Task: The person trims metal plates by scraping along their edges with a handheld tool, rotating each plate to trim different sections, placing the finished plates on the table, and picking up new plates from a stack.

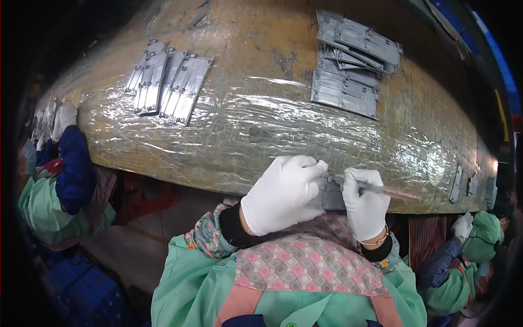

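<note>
At the table's near edge, my left hand (286, 191), in a white glove, grips a grey metal plate (332, 197) from its left side. My right hand (366, 203), also gloved in white, pinches a slim pen-like tool (400, 193) between thumb and fingers. The tool's back end points right and looks reddish; its tip meets the upper part of the plate, close to my left fingertips. I cannot make out the exact kind of tool. Part of the plate is hidden under both hands.
Plastic film covers the wide table (245, 131). Several similar plates lie in a left pile (174, 82) and a stacked right pile (348, 82). Small parts (472, 185) sit near the right edge. Co-workers in green work at left (60, 201) and right (455, 283).
</note>
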{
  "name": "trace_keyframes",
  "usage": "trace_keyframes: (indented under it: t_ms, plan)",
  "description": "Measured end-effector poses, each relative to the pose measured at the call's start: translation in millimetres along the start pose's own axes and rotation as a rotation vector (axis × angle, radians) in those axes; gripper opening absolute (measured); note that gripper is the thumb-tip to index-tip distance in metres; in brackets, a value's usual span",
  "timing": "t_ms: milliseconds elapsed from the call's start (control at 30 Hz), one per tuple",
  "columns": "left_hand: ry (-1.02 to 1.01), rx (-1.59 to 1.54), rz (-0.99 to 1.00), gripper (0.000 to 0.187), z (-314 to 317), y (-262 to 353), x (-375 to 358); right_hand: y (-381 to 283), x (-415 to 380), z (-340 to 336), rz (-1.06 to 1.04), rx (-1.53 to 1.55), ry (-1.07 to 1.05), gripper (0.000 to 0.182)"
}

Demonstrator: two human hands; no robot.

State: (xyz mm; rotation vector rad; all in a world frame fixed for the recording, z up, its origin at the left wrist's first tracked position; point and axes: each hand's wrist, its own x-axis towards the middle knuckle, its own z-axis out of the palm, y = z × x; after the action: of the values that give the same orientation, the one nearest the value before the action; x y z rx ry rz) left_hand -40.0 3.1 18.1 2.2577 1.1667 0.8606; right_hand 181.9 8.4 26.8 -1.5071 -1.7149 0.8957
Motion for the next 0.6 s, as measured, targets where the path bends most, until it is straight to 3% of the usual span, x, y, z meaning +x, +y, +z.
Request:
trace_keyframes:
  t_ms: [200,433,533,600]
  plan:
    - [-0.029,-0.029,-0.005,0.041,-3,-1,3,-5,1,-2,-0.051,0.040,-0.047,0.012]
    - [-0.060,-0.015,0.044,0.041,-11,-7,5,0,5,-15,-0.149,-0.173,0.026,0.012]
    - [-0.106,-0.027,0.117,0.039,-21,-10,3,0,3,-22,-0.042,0.130,-0.050,0.010]
    - [-0.127,-0.043,0.111,0.038,-24,-11,5,-5,6,-26,0.003,0.169,-0.094,0.010]
